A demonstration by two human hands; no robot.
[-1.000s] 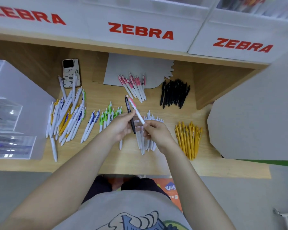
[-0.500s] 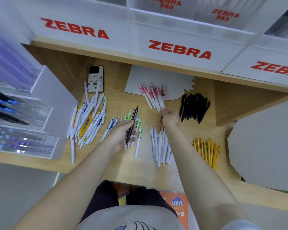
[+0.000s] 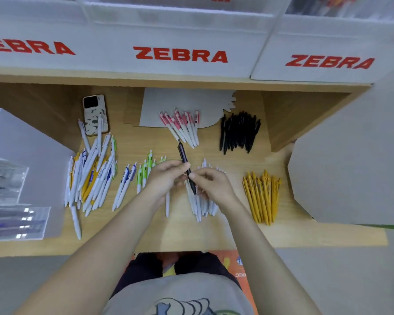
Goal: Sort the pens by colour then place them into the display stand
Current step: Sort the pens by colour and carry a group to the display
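Right hand (image 3: 210, 181), back from the far pink pens (image 3: 182, 127), is joining left hand (image 3: 166, 177) pinching the black pen (image 3: 186, 165); sorted piles are crowding both sides of the surface (image 3: 225, 233).

Bare forearms, grey T-shirt (image 3: 178, 296) with cartoon print, dark shorts (image 3: 146, 267)

- The left hand (image 3: 166, 178) covers the near ends of the green-clipped pens (image 3: 146, 171).
- The right hand (image 3: 210, 181) hides most of the white pens (image 3: 200, 208) (only the ends show).
- The far-left "ZEBRA" sign (image 3: 30, 47) loses its first letter at the frame's edge.
- The phone's (image 3: 95, 114) case pattern is blurred.
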